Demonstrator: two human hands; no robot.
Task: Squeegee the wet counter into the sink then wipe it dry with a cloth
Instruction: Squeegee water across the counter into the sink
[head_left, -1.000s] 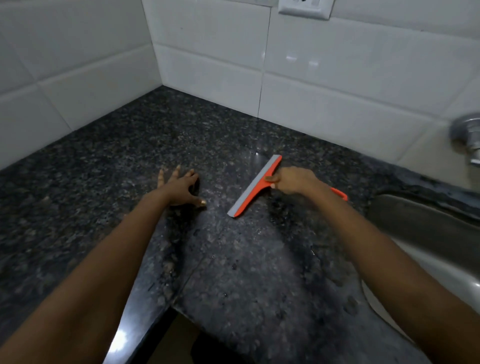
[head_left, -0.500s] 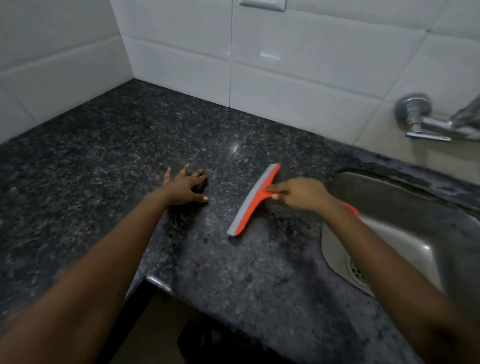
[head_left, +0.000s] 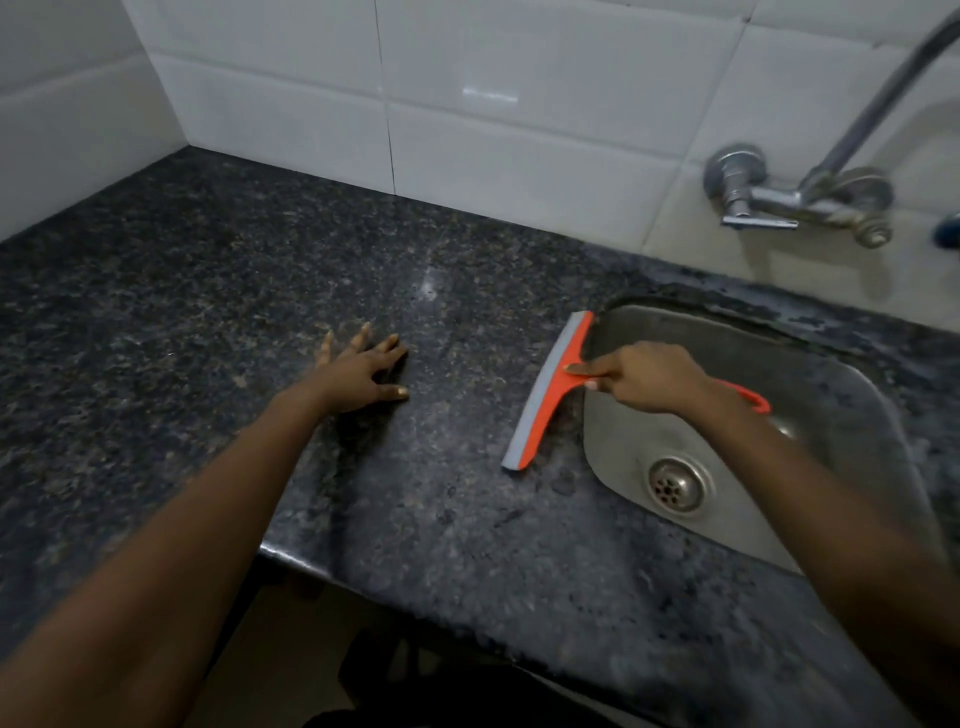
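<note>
An orange squeegee (head_left: 551, 393) with a grey rubber blade rests blade-down on the dark speckled granite counter (head_left: 218, 291), right at the left rim of the steel sink (head_left: 841, 395). My right hand (head_left: 644, 376) grips its handle over the basin, forefinger stretched along the neck. The handle's orange loop end sticks out behind my wrist. My left hand (head_left: 361, 371) lies flat on the counter with fingers spread, well left of the blade. No cloth is in view.
A chrome wall tap (head_left: 795, 200) with a long spout hangs over the sink's far side. White tiled walls close the back and left. The sink drain (head_left: 678, 486) sits near the basin's front. The counter's front edge drops off below my left forearm.
My right hand has dragged the squeegee to the right across the counter up to the sink rim. The view has swung right, bringing the sink and tap in. My left hand stays planted.
</note>
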